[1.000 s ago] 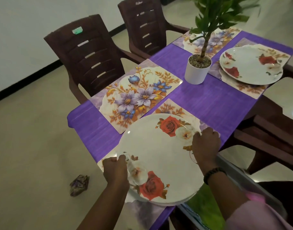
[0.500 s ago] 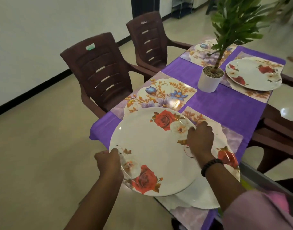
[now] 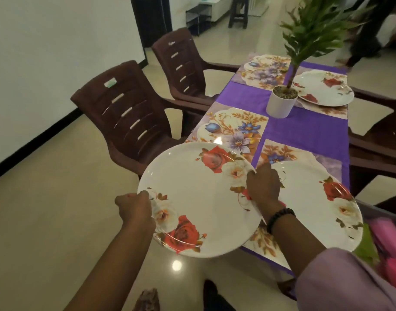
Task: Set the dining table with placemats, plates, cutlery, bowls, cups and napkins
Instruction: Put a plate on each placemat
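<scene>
A second ago both plates lay stacked on the near right placemat (image 3: 289, 153). Now the top plate (image 3: 199, 198) is lifted off and carried to the left, out past the near edge of the table, so most of it hangs over the floor. The other plate (image 3: 316, 205) stays behind on that mat. I think this means the near right place is served and the carried plate goes to the next one.

The left hand (image 3: 134, 209) grips the near left rim of the carried plate with curled fingers. The right hand (image 3: 263, 187) holds the opposite rim, fingers bent over the edge; how the thumbs lie under the plate I cannot tell.

The bare placemat (image 3: 233, 129) with blue flowers lies just beyond the carried plate, on the left side of the purple cloth (image 3: 305, 131). It seems the likely place for it. A far plate (image 3: 325, 90) is already set on the far right, and another mat (image 3: 264, 70) on the far left has nothing on it.

For moving there is open room above the bare mat. The brown chair (image 3: 125, 113) stands close at its left edge, and the white plant pot (image 3: 281, 104) is near its far right corner, so the plate should come down between them.
</scene>
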